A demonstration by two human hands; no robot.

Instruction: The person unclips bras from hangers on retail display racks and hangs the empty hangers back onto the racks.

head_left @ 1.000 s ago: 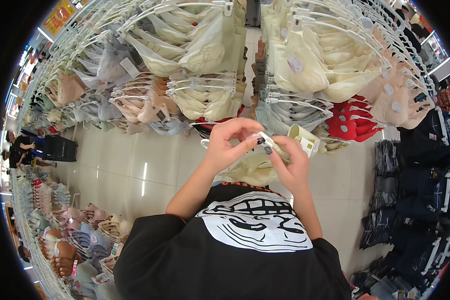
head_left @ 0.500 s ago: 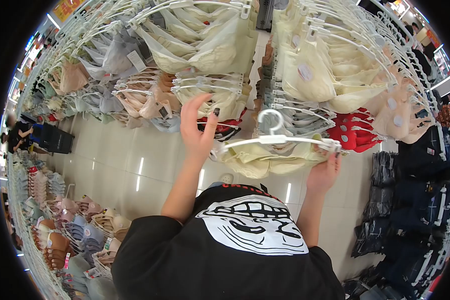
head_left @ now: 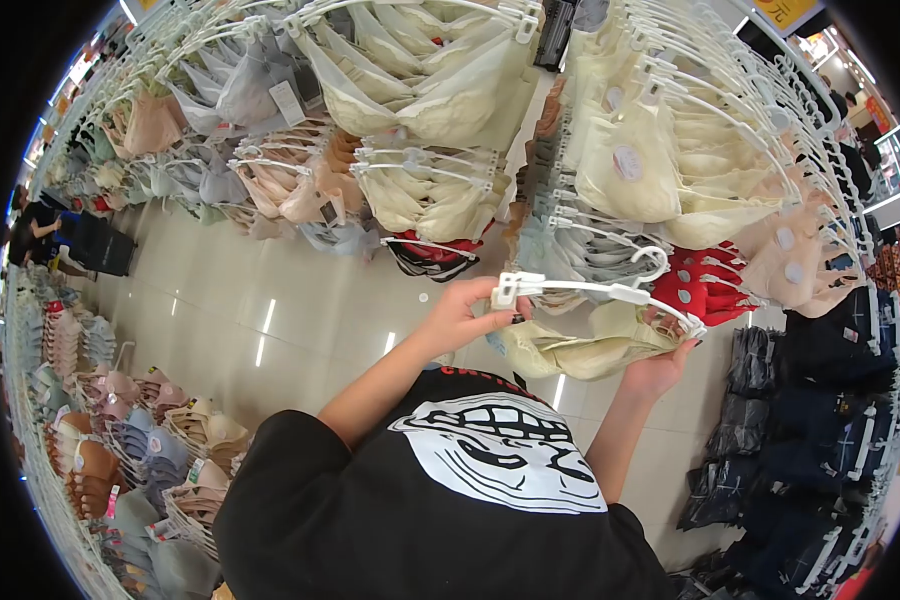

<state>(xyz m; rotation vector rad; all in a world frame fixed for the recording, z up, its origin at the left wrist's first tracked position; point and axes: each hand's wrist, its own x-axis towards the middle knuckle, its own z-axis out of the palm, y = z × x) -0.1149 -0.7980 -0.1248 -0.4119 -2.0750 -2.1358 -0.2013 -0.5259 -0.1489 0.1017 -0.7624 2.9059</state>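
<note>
A white hanger [head_left: 610, 291] with a pale yellow bra [head_left: 580, 347] on it is held level in front of my chest, its hook pointing up. My left hand [head_left: 467, 316] is closed round the clip end at the left, thumb and fingers pinching it. At the right end, my right hand [head_left: 660, 370] grips the other clip, with part of its fingers hidden behind the bra. Just beyond the hanger hang grey-blue bras [head_left: 598, 247] and red bras [head_left: 698, 285].
Racks of cream bras [head_left: 420, 70] fill the far side, with more cream ones [head_left: 635, 165] to the right. Dark garments [head_left: 830, 440] hang at the right, and coloured bras [head_left: 160, 450] at the lower left. A person [head_left: 35, 232] stands by a black bin [head_left: 98, 244] at the far left.
My left hand has come down from its raised, open position and taken hold of the hanger's left end. The hanger and my right hand have shifted slightly right, and the view has turned a little.
</note>
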